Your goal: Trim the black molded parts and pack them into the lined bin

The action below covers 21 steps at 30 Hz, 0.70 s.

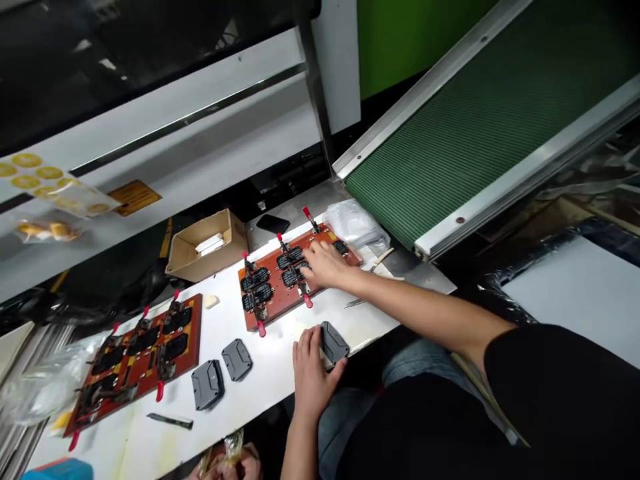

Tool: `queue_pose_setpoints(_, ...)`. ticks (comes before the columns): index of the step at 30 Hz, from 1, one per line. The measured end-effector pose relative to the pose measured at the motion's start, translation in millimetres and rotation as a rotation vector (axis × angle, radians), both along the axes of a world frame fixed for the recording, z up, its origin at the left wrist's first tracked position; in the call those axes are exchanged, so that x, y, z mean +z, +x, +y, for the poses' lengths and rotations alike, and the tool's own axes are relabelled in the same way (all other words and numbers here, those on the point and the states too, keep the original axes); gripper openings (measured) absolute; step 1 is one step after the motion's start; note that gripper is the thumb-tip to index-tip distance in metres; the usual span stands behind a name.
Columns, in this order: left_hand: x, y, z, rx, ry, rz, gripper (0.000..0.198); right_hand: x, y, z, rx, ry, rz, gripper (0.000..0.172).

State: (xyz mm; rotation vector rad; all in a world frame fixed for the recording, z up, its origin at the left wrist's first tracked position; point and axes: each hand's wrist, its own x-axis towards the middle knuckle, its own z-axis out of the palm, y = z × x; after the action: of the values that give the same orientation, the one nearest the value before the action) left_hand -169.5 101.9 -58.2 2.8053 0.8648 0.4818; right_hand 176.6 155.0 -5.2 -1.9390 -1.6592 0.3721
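My left hand [314, 373] is closed on a dark grey ribbed plastic cover [335, 343] at the front edge of the table, with the fingers along one side and the thumb at its near edge. My right hand [325, 263] reaches over a red-brown fixture board [280, 305]. Its bent fingers are apart, touching or just above the black plastic parts [290, 276] set in the board. Red-handled toggle clamps [261, 327] line the board's edges. What lies under my right palm is hidden. Two more grey covers [237, 360] lie to the left.
A second clamp board [150, 357] lies at left, near a utility knife [170, 421]. Behind are a cardboard box [203, 250], a phone [273, 225] and a plastic bag [355, 223]. A green conveyor [490, 140] slopes down at right. Another person's hands [230, 465] show below.
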Motion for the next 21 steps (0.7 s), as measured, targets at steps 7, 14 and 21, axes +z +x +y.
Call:
queue_pose_setpoints(7,-60.1,117.8,-1.3,-0.009,-0.187,0.085,0.08,-122.1,-25.5,-248.5,0.148,-0.28,0.832,0.029)
queue_pose_setpoints(14,-38.0,108.0,-61.9,0.027,-0.325,-0.231,0.086,-213.4,54.6,-360.6,-0.809,-0.141,0.575,0.05)
queue_pose_setpoints(21,-90.0,80.1,-161.7,0.335,-0.565,-0.132,0.086,-210.5,94.1,-320.8,-0.657,-0.037,0.451,0.045)
